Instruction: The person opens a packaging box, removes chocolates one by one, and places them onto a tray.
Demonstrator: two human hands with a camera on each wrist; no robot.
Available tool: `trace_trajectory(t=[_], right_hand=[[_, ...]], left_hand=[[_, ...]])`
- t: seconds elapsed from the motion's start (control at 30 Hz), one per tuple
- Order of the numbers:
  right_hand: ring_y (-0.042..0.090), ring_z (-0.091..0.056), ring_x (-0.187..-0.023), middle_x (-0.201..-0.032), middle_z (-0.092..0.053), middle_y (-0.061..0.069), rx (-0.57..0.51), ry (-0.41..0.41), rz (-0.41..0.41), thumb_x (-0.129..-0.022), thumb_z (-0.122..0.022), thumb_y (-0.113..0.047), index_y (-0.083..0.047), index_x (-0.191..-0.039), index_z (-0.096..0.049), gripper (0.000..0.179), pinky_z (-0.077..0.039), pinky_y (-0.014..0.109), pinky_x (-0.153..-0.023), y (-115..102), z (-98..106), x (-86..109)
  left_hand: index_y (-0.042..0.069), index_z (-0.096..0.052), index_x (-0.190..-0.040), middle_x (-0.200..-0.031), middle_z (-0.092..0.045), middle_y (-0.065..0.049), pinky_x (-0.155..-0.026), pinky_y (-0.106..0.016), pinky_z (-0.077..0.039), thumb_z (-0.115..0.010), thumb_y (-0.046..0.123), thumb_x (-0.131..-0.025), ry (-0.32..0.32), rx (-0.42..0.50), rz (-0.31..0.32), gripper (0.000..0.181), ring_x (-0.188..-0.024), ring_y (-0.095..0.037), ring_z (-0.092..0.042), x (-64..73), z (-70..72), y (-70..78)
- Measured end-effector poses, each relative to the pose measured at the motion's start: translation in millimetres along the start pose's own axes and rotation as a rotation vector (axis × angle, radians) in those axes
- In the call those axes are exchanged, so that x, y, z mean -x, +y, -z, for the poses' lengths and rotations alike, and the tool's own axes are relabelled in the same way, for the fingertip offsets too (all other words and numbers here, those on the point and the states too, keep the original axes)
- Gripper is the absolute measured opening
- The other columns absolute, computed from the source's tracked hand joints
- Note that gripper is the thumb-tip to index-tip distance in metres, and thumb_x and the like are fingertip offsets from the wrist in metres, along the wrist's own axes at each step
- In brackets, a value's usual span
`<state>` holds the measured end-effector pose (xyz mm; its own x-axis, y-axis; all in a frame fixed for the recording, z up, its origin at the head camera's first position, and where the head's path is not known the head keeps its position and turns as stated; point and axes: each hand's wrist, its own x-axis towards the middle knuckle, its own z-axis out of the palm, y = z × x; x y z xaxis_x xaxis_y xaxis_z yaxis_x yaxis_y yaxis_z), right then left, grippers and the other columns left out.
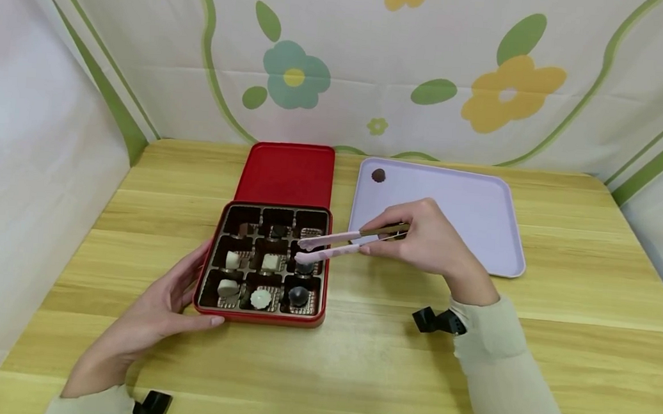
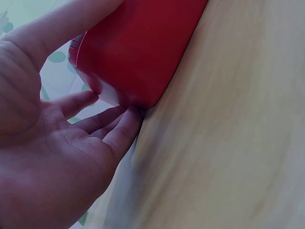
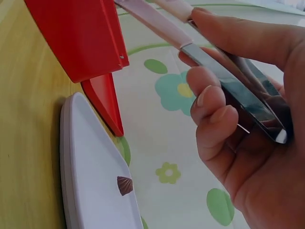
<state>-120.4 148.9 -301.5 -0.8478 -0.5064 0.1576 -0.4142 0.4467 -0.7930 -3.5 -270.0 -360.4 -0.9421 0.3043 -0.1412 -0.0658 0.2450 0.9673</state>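
A red tin box (image 1: 266,318) with a divided tray sits on the table. My left hand (image 1: 154,307) holds its near left corner, thumb along the front and fingers at the left side. My right hand (image 1: 430,239) grips metal tongs (image 1: 331,245) with pale pink tips. The tips stand slightly apart over the tray's right column, with nothing seen between them. Just below them is a dark chocolate (image 1: 304,268), partly hidden. Nearer lies a round dark chocolate (image 1: 299,296). White chocolates (image 1: 260,298) fill other compartments, and brown ones (image 1: 278,231) lie in the shadowed back row.
The red lid (image 1: 290,173) lies behind the box. To the right is a lilac tray (image 1: 475,211) with one fluted brown chocolate (image 1: 378,175) near its back left corner. A flowered curtain (image 1: 353,61) hangs behind the wooden table (image 1: 389,378).
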Motion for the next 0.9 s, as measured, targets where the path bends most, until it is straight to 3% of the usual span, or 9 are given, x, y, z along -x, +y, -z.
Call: trace_trajectory(t=[0.33, 0.53, 0.73, 0.9], right_hand=[[0.013, -0.062, -0.069, -0.079, -0.078, -0.008, 0.099, -0.033, 0.001, -0.078, -0.096, -0.013, -0.015, -0.096, -0.089, 0.019, -0.048, 0.025, -0.062, -13, -6, -9.1], [0.008, -0.061, -0.065, -0.078, -0.078, -0.010, 0.193, -0.058, 0.066, -0.077, -0.096, -0.015, -0.016, -0.098, -0.089, 0.022, -0.050, 0.026, -0.062, -22, -9, -10.1], [0.003, -0.061, -0.065, -0.081, -0.079, -0.010, 0.329, -0.101, 0.125, -0.079, -0.095, -0.018, -0.018, -0.096, -0.089, 0.019, -0.052, 0.029, -0.064, -38, -9, -15.0], [0.003, -0.062, -0.067, -0.082, -0.079, -0.012, 0.376, -0.179, 0.092, -0.081, -0.092, -0.022, -0.020, -0.096, -0.088, 0.016, -0.055, 0.031, -0.067, -45, -10, -23.1]], left_hand=[[0.033, -0.016, -0.174, -0.181, -0.019, -0.015, -0.113, -0.005, -0.036, -0.089, 0.000, -0.083, 0.016, -0.013, 0.036, 0.121, -0.163, -0.026, -0.029, 0.6, 0.1, 0.3], [0.033, -0.016, -0.174, -0.181, -0.019, -0.015, -0.113, -0.005, -0.036, -0.089, 0.000, -0.083, 0.016, -0.012, 0.043, 0.121, -0.164, -0.030, -0.027, 0.5, 0.4, 0.8], [0.032, -0.015, -0.174, -0.181, -0.018, -0.015, -0.113, -0.004, -0.036, -0.088, 0.000, -0.084, 0.012, -0.009, 0.038, 0.120, -0.164, -0.027, -0.027, 0.0, 0.5, 0.4], [0.031, -0.014, -0.174, -0.181, -0.018, -0.016, -0.114, -0.005, -0.037, -0.088, -0.001, -0.083, 0.006, -0.015, 0.025, 0.121, -0.163, -0.023, -0.030, 0.0, 0.2, -0.8]])
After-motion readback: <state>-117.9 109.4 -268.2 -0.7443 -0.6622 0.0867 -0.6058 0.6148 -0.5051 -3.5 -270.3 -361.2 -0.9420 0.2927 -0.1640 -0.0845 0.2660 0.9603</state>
